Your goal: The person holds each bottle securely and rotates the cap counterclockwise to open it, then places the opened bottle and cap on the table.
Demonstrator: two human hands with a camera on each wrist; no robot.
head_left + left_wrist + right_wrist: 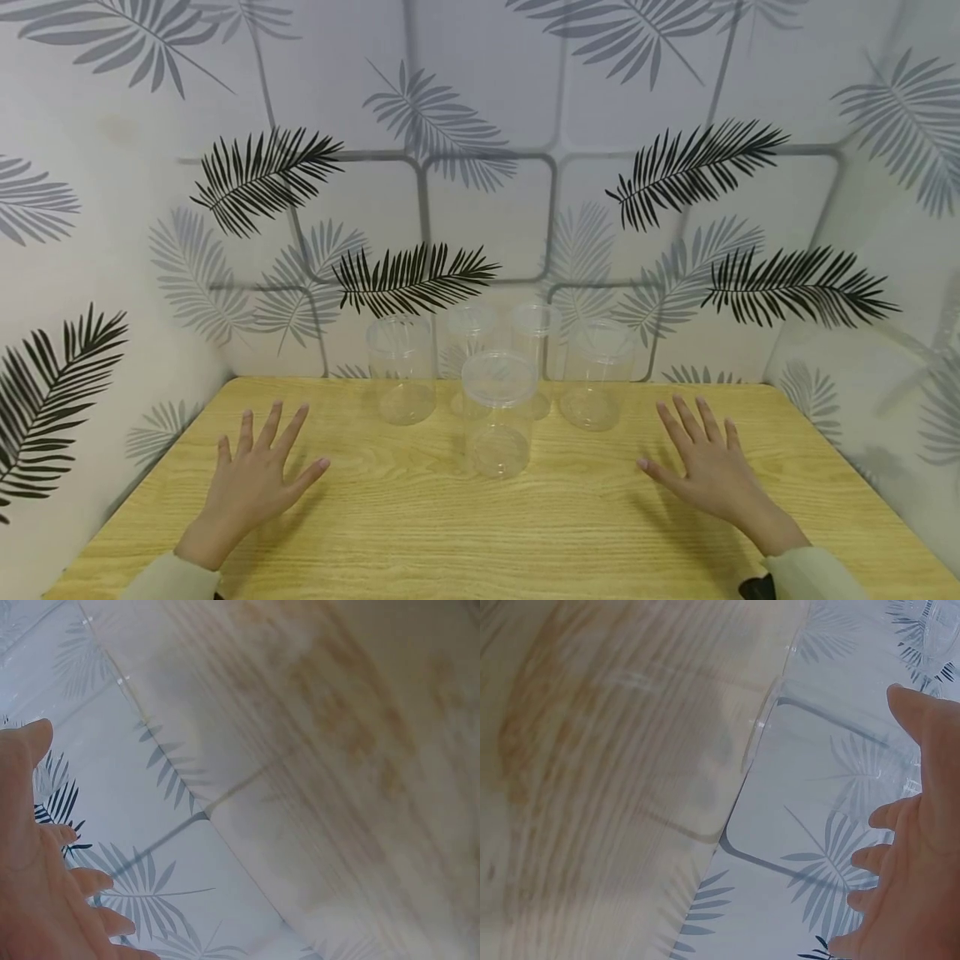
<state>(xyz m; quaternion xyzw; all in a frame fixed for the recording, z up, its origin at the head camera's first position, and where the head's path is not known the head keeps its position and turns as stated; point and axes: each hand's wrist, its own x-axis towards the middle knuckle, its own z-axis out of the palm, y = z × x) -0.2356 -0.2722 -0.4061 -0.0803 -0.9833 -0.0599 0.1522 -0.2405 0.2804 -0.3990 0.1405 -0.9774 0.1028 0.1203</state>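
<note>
Several clear, see-through jars with round lids are grouped at the middle of the table. One jar (500,425) is nearest to me. Behind it, a wide jar (402,367) is on the left and another wide jar (596,379) on the right. Two narrower jars, a left one (471,327) and a right one (536,327), are partly hidden by the front jar. To the left of the jars is my left hand (255,479), palm down with fingers spread, holding nothing. My right hand (708,473) is spread likewise to their right. Both appear raised over the table, apart from every jar.
The wood-grain table (375,533) reaches to a white back wall (487,217) patterned with grey and black leaves. Side walls in the same pattern, left (97,250) and right (885,250), flank the table.
</note>
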